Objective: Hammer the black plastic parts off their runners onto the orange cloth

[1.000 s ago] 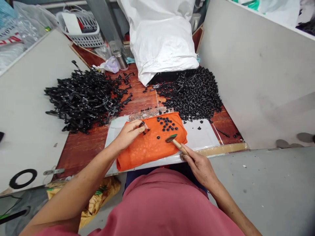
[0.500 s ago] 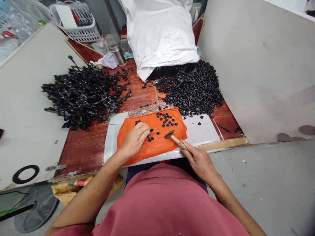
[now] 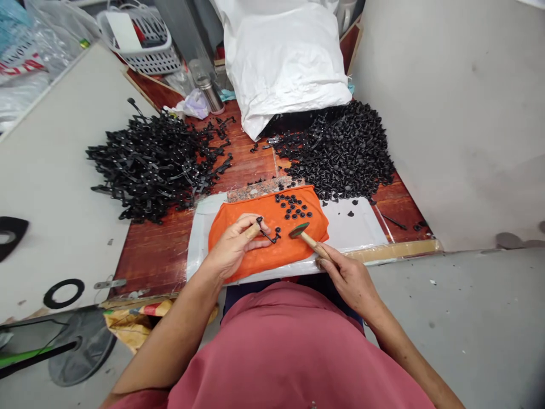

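Pinched in my left hand (image 3: 236, 244) is a slim black plastic piece (image 3: 267, 234) with knobbed ends, tilted over the orange cloth (image 3: 238, 266). My right hand (image 3: 347, 278) is closed round the wooden handle of a small hammer (image 3: 299, 230), whose dark greenish head rests on or just above the cloth. Between the hammer head and my left fingers lies a small round black cap (image 3: 277, 229), close to the held piece's far end. Several more round black caps (image 3: 296, 207) lie grouped at the cloth's upper right.
A tangled heap of black strips (image 3: 157, 162) lies on the left. On the right is a heap of small black pegs (image 3: 340, 153), below a white sack (image 3: 285, 57). A steel flask (image 3: 212, 96) and a grey basket (image 3: 149, 59) stand behind. Partition walls flank the table.
My left hand has turned and lifted the black plastic piece, exposing more of its length. My right hand still holds the hammer in nearly the same place. The whole view has shifted slightly.
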A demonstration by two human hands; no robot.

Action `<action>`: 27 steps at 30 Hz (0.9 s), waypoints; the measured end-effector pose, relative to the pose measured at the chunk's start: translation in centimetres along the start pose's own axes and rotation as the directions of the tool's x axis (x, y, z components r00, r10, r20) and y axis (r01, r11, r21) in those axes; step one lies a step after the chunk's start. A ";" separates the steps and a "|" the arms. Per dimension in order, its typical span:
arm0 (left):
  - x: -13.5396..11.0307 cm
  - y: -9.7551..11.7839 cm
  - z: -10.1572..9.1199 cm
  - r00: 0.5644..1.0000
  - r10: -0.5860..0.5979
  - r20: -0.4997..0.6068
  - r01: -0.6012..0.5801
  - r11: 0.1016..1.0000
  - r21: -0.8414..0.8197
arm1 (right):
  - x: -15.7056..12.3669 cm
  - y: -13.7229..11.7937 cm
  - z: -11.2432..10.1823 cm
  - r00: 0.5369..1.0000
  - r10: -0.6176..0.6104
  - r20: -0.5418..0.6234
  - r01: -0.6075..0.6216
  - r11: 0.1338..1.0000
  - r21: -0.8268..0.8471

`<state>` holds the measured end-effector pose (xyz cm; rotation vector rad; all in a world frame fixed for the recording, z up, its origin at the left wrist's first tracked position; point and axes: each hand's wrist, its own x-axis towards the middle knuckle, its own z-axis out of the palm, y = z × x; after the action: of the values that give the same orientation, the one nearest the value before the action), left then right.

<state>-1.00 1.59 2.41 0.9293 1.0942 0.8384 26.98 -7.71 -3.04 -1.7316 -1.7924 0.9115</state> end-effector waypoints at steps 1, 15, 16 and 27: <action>-0.1 0.0 0.2 1.000 -0.017 0.015 0.017 0.999 -0.033 | 0.0 -0.3 -0.1 1.000 -0.004 0.006 0.004 0.999 0.034; -0.1 -2.8 4.1 0.988 0.038 -0.151 -0.054 0.993 -0.105 | 3.7 -6.3 1.8 0.996 -0.086 -0.035 0.091 0.850 0.519; 0.1 -3.2 4.6 0.985 0.055 -0.166 -0.073 0.992 -0.104 | 4.0 -6.6 2.2 0.995 -0.097 -0.021 0.094 0.841 0.533; 0.3 -4.1 4.6 0.925 0.378 0.027 -0.327 0.760 0.562 | 4.2 -6.6 4.7 0.979 -0.090 -0.182 0.170 0.852 0.496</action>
<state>3.93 -0.65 -0.59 1.6492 1.2933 0.8839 18.73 -3.99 -1.64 -1.2848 -1.3845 1.0483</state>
